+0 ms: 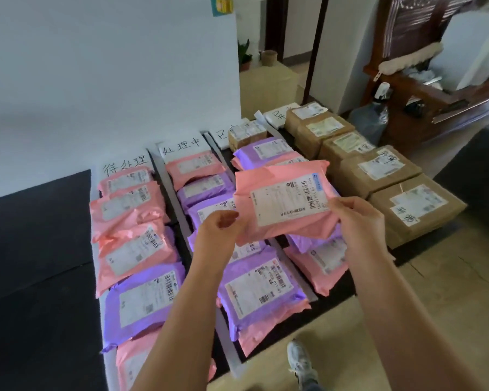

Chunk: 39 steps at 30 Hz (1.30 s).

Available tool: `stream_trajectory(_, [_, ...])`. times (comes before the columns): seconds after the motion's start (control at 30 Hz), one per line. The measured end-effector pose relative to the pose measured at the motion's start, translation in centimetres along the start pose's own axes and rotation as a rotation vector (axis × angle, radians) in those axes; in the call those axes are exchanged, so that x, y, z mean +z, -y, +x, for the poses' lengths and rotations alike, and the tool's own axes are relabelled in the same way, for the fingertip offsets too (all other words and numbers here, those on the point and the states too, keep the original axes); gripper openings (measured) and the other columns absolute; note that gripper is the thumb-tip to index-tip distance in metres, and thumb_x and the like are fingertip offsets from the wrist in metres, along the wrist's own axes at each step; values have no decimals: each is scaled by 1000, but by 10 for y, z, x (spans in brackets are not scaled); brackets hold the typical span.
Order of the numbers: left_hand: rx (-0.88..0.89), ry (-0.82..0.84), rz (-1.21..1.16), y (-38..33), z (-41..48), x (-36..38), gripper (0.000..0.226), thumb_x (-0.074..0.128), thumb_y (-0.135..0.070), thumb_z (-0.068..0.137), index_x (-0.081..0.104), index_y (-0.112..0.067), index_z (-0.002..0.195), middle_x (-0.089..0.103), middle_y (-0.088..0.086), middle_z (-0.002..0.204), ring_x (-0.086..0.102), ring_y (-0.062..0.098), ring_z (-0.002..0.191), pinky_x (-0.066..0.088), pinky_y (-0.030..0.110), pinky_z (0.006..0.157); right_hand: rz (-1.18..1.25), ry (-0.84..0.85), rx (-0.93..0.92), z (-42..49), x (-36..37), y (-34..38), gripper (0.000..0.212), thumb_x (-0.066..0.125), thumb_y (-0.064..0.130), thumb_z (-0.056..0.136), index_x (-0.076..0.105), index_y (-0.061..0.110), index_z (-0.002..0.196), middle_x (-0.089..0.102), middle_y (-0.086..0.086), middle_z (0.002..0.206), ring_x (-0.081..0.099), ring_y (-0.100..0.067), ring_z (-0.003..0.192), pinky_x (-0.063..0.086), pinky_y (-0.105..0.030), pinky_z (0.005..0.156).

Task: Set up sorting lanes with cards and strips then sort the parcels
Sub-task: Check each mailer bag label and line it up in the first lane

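A pink parcel [283, 201] with a white shipping label is held up above the lanes. My left hand [219, 231] pinches its lower left edge and my right hand [356, 221] grips its right edge. Below lie lanes of pink and purple mailers on a black mat [34, 249], divided by grey strips [175, 210]. Handwritten white cards [124, 166] [181, 148] head the left lanes at the wall. Another card [223, 134] is partly covered. The rightmost lane holds brown cardboard boxes [378, 170].
A white wall [110, 80] backs the lanes. Dark wooden furniture [435, 88] and a plastic bag [370, 119] stand at the back right. My shoe [301, 362] is on the beige floor beside the mat's near edge.
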<state>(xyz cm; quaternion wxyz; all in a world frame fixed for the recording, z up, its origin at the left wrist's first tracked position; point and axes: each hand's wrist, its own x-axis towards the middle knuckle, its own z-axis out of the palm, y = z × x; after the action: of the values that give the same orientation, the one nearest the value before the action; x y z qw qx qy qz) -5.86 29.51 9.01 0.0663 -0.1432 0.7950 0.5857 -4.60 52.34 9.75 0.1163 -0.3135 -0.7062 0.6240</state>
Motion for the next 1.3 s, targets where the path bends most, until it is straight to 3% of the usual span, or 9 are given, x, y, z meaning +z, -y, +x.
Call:
stream_trajectory(0.1, [-31,-102,-17,-7,15,12,26,67,-34,90,68,-27,115,71,-11,103,64,3,86,44,21,66,-90,129,-59,38,16,8,11,70,23,89,73,15,81,73,-3,76,67,-16,70,52,-35,68])
stream_trajectory(0.2, [-89,-215,-70,-11,29,24,30,67,-31,91,69,-24,120,72,-6,109,66,12,96,45,22,69,-142,247,-114,71,34,12,14,71,21,89,70,16,76,67,1,70,57,-11,63,43,-29,65])
stream_trajectory(0.33, [-156,-404,-134,-6,45,22,29,67,-26,91,68,-18,118,72,0,107,66,15,94,45,21,69,-256,435,-199,99,68,10,8,67,20,92,70,16,86,70,3,80,63,-14,76,44,-23,63])
stream_trajectory(0.5, [-197,-500,-21,9,72,0,26,64,-26,93,70,-15,115,73,4,104,66,20,93,44,26,72,-343,584,-310,108,125,5,7,66,23,94,64,17,95,66,4,92,62,-16,86,44,-29,75])
stream_trajectory(0.67, [-227,-444,172,30,100,-17,27,59,-25,97,70,-16,119,72,3,103,66,26,97,43,27,70,-472,649,-357,113,168,-4,4,63,22,96,65,20,98,65,12,86,62,-12,83,40,-22,63])
stream_trajectory(0.93, [-326,-248,467,61,122,-22,30,41,-29,103,67,-16,111,70,10,103,63,33,96,51,36,82,-740,770,-283,113,192,-28,34,57,23,97,60,15,131,66,-7,127,61,-29,115,46,-34,92])
stream_trajectory(1.13, [-295,-220,449,64,123,-24,36,38,-34,105,60,-17,127,68,11,116,61,36,107,50,43,93,-761,768,-309,104,195,-32,35,54,23,98,54,17,133,65,-8,128,60,-30,110,35,-28,79])
stream_trajectory(1.2, [-275,-225,424,65,122,-26,36,41,-31,104,57,-18,132,67,10,119,60,34,109,49,41,92,-753,756,-334,100,196,-29,33,52,24,98,54,17,131,64,-8,126,57,-26,99,35,-29,79])
stream_trajectory(1.3, [-250,-217,424,65,120,-28,34,42,-29,103,55,-15,132,66,10,121,59,33,108,45,34,85,-746,744,-351,94,194,-24,38,51,25,99,52,19,137,63,-6,128,59,-29,108,36,-30,81])
